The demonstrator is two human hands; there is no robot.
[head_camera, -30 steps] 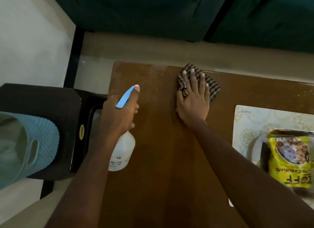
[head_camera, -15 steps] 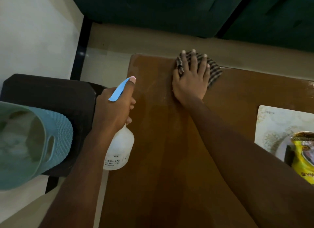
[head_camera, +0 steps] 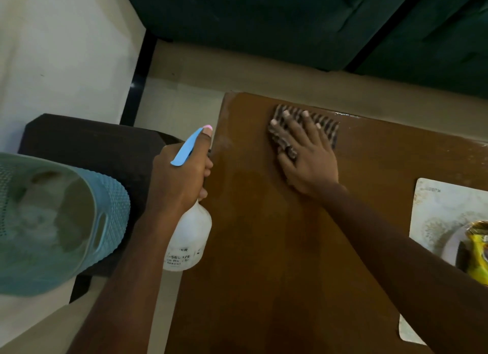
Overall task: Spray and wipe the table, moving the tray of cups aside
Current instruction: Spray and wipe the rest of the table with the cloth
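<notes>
Both our hands are busy: our right hand [head_camera: 307, 155] lies flat with fingers [head_camera: 303, 126] spread apart, pressing the checked cloth [head_camera: 327, 128] onto the brown surface [head_camera: 264, 248] near its far edge, while our left hand [head_camera: 182, 174] has its fingers wrapped tight round the neck of the white spray bottle [head_camera: 188, 237], thumb laid along the blue trigger [head_camera: 186, 150], just over the surface's left edge. The bottle's label shows partial print we cannot read whole. At the right edge of view the pale tray [head_camera: 433, 211] carries a yellow packet [head_camera: 478, 253], its writing cut off. Left of us a blue basket [head_camera: 79, 221] rests on a dark stool [head_camera: 87, 142]. Between our arms the surface lies open.
</notes>
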